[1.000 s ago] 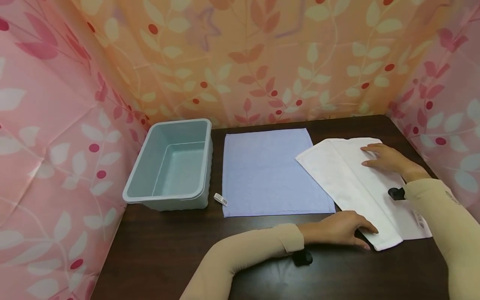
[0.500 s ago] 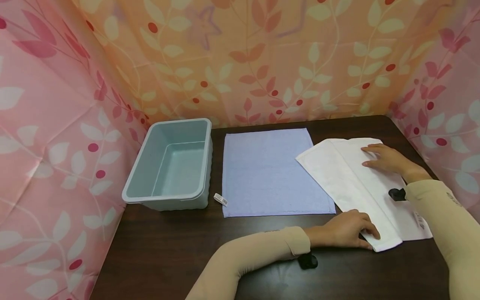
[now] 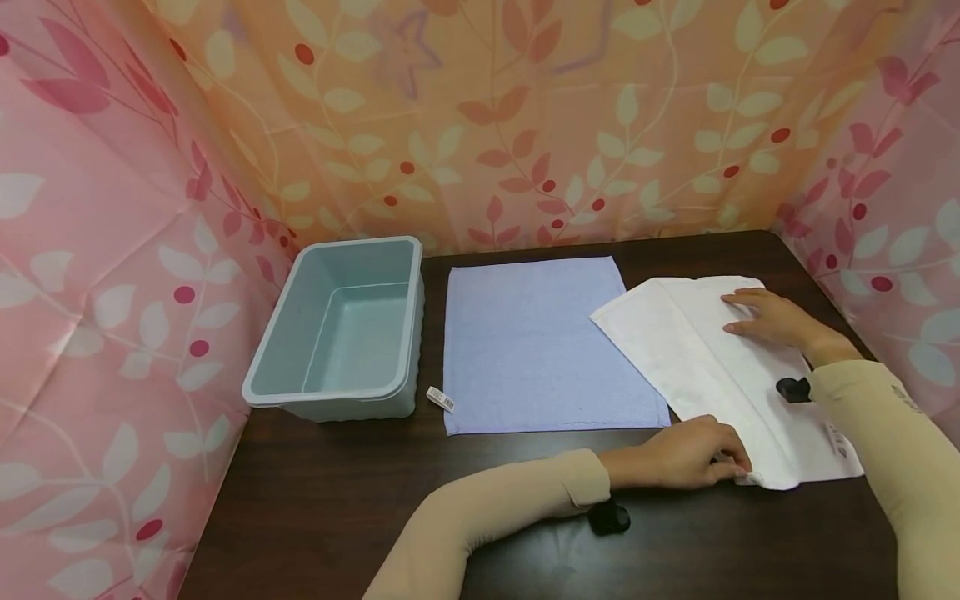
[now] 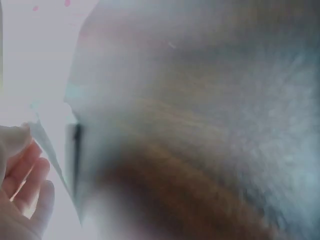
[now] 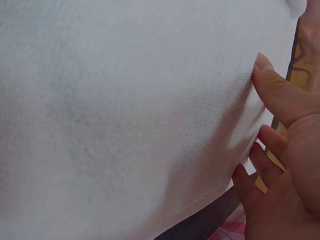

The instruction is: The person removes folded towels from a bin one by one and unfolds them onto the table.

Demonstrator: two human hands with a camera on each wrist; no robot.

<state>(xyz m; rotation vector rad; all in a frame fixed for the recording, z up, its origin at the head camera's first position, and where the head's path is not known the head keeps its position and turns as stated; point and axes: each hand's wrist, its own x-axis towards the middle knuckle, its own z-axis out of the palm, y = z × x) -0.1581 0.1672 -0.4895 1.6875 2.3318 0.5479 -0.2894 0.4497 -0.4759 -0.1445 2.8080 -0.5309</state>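
A white towel (image 3: 697, 358), partly folded over itself, lies at the right of the table and overlaps the right edge of a lavender towel (image 3: 547, 350). At its near corner my left hand (image 3: 686, 454) pinches the cloth between thumb and fingers; the left wrist view shows that hand (image 4: 25, 185) against the pale cloth's edge. My right hand (image 3: 776, 321) rests on the far right part of the white towel with its fingers spread. In the right wrist view the fingertips of that hand (image 5: 295, 145) touch the woven white fabric.
A grey-blue plastic tub (image 3: 352, 333) stands at the left of the dark table (image 3: 330, 500). A small white label (image 3: 441, 399) sticks out from the lavender towel's left edge. Floral curtains (image 3: 525, 125) hang behind the table and along both sides.
My left hand has closed on the white towel's near corner and drawn it slightly up and away from the table's front. The right hand has stayed in place.
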